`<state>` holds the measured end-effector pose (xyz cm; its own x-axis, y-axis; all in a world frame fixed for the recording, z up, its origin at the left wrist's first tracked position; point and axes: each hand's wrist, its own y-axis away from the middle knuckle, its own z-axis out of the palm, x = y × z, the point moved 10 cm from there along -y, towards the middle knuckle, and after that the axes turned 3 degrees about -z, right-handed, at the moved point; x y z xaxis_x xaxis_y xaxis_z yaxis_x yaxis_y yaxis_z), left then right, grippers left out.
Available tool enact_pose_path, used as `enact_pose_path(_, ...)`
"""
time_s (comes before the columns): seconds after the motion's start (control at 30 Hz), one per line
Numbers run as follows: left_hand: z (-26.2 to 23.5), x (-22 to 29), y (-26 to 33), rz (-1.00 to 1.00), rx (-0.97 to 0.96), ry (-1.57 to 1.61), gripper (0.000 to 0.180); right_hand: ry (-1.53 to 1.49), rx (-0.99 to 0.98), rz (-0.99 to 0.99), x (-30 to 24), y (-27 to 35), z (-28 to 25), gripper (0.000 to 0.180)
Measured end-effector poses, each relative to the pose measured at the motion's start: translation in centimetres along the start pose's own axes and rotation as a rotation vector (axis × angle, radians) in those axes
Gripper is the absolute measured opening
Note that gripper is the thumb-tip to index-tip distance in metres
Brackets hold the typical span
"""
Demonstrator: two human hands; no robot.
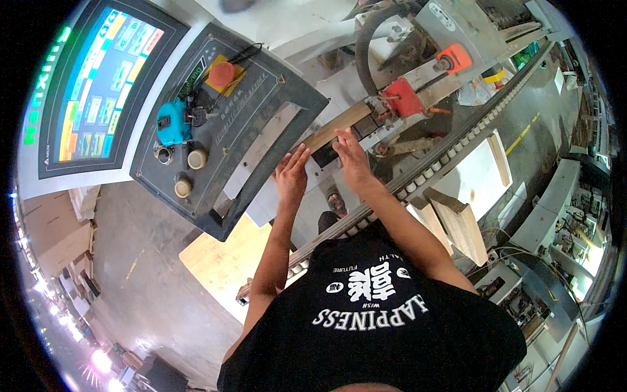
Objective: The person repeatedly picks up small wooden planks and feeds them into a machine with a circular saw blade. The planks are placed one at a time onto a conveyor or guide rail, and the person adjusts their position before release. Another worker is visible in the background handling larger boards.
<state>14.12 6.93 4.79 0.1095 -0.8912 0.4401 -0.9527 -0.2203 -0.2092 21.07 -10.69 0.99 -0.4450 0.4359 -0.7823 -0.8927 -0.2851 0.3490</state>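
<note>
A narrow wooden strip point(338, 127) lies on the machine's bed, beside the dark control panel point(255, 117). My left hand point(292, 172) rests with outstretched fingers at the strip's left end, its fingertips by the panel's edge. To its right, my right hand point(351, 157) has its fingers extended, the fingertips at the strip's near edge. Neither hand is wrapped around the wood. Beyond the strip's far end sits a red machine block point(403, 98). Whether the palms touch the bed cannot be made out.
The panel carries a red mushroom button point(221, 74), a teal device point(173, 123) and several knobs. A lit screen point(108, 85) stands at far left. A roller rail point(450, 153) runs diagonally past my body. Wooden boards point(460, 225) lie at right, and a light panel point(225, 261) at left.
</note>
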Motion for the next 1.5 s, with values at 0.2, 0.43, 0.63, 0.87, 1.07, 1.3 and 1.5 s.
enact_pose_path(0.2, 2.4, 3.6, -2.1, 0.041, -0.043, -0.039, 0.049, -0.004, 0.091, -0.054, -2.7, -1.7, -3.3, 0.073)
enact_pose_path(0.43, 4.4, 9.2, -5.5, 0.134, 0.059, 0.0, 0.043, 0.244, 0.097, -0.29, -5.9, 0.2, -6.7, 0.063)
enact_pose_path(0.63, 6.6, 11.4, -8.1, 0.165, 0.144, 0.078, 0.035, 1.183, 0.09, -0.487, -8.4, 11.4, -8.4, 0.049)
enact_pose_path(0.87, 4.6, 9.7, -6.9, 0.164, 0.218, 0.11, 0.018, 1.432, 0.29, -0.288, -8.4, 24.9, -20.3, 0.045)
enact_pose_path(1.07, 0.1, 6.7, 1.0, 0.013, 0.226, 0.193, 0.013, 1.703, 0.462, -0.008, -5.8, 31.2, -28.2, 0.073)
enact_pose_path(1.3, 0.9, 8.6, 6.9, 0.009, 0.021, 0.267, 0.032, 1.799, 0.541, -0.03, -6.9, 30.7, -29.1, 0.073)
enact_pose_path(1.5, 0.7, 16.6, 6.6, 0.205, -0.048, 0.397, 0.032, 1.789, 0.593, 0.044, -7.3, 30.3, -31.7, 0.045)
